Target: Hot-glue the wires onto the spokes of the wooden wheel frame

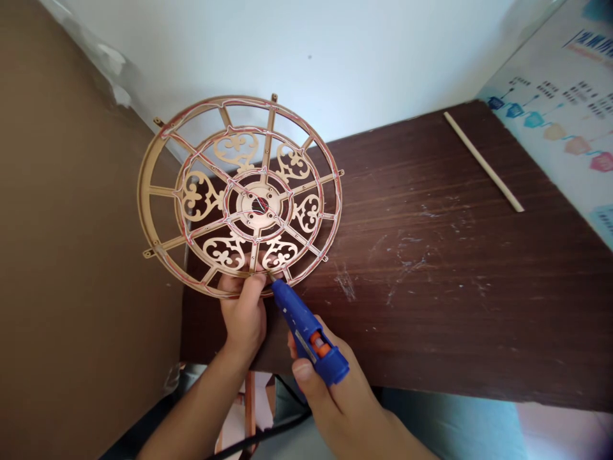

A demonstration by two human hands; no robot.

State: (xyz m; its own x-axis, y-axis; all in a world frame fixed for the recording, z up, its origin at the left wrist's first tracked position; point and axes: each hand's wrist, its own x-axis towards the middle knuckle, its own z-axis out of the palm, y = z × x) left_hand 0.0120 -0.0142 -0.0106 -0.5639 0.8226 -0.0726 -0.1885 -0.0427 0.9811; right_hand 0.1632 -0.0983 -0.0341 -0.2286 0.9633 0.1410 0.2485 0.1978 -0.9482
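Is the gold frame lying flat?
No, the round gold-coloured openwork frame is held up, gripped at its lower rim by the left hand.

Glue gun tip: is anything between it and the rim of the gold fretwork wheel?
Nothing visible stands in the way. The nozzle of the blue hot glue gun, held in the right hand, sits right by the wheel's lower rim, beside the left hand, whose fingers grip the rim without covering the nozzle.
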